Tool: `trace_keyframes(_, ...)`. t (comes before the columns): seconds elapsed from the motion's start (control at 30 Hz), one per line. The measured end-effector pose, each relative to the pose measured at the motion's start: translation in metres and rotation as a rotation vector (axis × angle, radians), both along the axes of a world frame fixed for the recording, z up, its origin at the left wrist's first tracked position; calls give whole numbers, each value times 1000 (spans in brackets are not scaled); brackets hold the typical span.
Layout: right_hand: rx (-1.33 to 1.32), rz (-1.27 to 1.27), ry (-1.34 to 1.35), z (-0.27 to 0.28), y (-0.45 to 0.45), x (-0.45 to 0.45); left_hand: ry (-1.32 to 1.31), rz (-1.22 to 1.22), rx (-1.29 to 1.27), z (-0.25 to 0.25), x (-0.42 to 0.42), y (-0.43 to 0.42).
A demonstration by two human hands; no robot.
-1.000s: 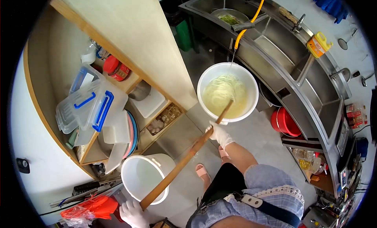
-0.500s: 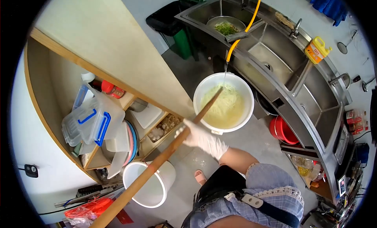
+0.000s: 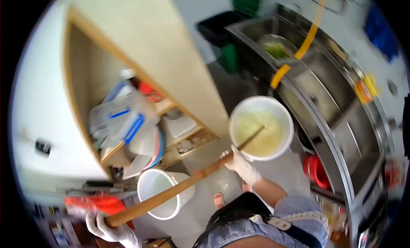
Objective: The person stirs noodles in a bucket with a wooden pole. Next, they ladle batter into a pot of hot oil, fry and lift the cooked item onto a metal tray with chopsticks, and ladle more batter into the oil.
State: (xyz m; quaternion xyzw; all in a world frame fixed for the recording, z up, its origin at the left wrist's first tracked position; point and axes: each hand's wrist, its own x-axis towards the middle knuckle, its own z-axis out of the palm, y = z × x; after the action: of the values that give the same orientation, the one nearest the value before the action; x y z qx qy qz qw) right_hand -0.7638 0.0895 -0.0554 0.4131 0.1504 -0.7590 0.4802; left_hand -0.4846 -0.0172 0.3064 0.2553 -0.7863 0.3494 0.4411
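A long wooden stick [image 3: 171,192] runs diagonally from the lower left into a white tub [image 3: 288,141] of pale yellow-green liquid [image 3: 262,139]. My right hand [image 3: 242,166], in a white glove, is closed round the stick close to the tub. At the stick's thick end is my left hand [image 3: 109,231], also gloved, with fingers curled around the end. The stick's far tip dips into the liquid. A yellow hose [image 3: 307,42] hangs over the sink edge above the tub.
An empty-looking white bucket [image 3: 160,196] stands under the stick. Shelves with plastic boxes [image 3: 124,115] are at left. Steel sinks [image 3: 316,90] line the right, with a red bucket [image 3: 316,171] beneath. A green bin [image 3: 228,57] stands behind.
The view has shifted and blurred. The stick's tip has moved within the tub, and my right hand is nearer the tub. My left hand, out of view half a second ago, shows again.
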Motion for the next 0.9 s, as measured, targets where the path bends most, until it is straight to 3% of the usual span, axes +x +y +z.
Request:
trace_keyframes(0.07, -8, 104, 58, -13, -6, 10, 16, -46, 58, 9, 6, 24)
trace_keyframes(0.13, -84, 185, 179, -53, -11, 2, 252, -94, 863, -47, 23, 37)
trace_keyframes(0.2, -223, 434, 462, -166, 1, -17, -731, -98, 528, -50, -9, 48)
trace_keyframes(0.23, 262, 481, 341, -100, 2, -13, -656, -124, 564, -74, -22, 50)
trace_keyframes(0.3, 212, 648, 418, -92, 14, -14, -718, -87, 690, -127, -26, 43)
trace_keyframes(0.37, 122, 770, 440, -123, 20, -18, -749, -127, 787, -161, -13, 29)
trace_keyframes(0.43, 154, 829, 380, -121, 36, -16, -970, -88, 942, -164, 12, 12)
trace_keyframes(0.47, 109, 772, 415, -126, 51, -14, -951, -76, 930, -154, 23, 2)
trace_keyframes(0.5, -32, 692, 537, -169, 68, -22, -800, -206, 992, -135, 33, -11)
trace_keyframes(0.53, -118, 730, 697, -167, 88, -25, -651, -342, 1047, -112, 43, -25)
trace_keyframes(0.57, -83, 628, 518, -175, 100, -31, -460, -273, 1307, -68, 51, -36)
trace_keyframes(0.6, -40, 511, 346, -182, 112, -38, -253, -283, 1172, -48, 65, -54)
trace_keyframes(0.63, 60, 439, 318, -183, 137, -34, -140, -241, 1000, -63, 87, -102)
trace_keyframes(0.67, 141, 403, 344, -178, 152, -30, -27, -208, 899, -48, 105, -136)
trace_keyframes(0.7, 216, 368, 363, -175, 169, -23, 146, -87, 1071, -25, 118, -164)
trace_keyframes(0.73, 274, 331, 375, -171, 182, -18, 373, -93, 873, -37, 141, -220)
trace_keyframes(0.77, 334, 302, 394, -166, 193, -11, 563, -198, 991, -22, 160, -266)
trace_keyframes(0.8, 384, 281, 407, -161, 203, -2, 695, -300, 978, 7, 170, -282)
trace_keyframes(0.83, 428, 260, 422, -155, 210, 7, 776, -251, 1066, 42, 179, -283)
trace_keyframes(0.87, 467, 249, 429, -150, 217, 18, 876, -293, 1003, 54, 194, -319)
trace_keyframes(0.9, 502, 237, 439, -142, 220, 28, 923, -312, 754, 57, 203, -361)
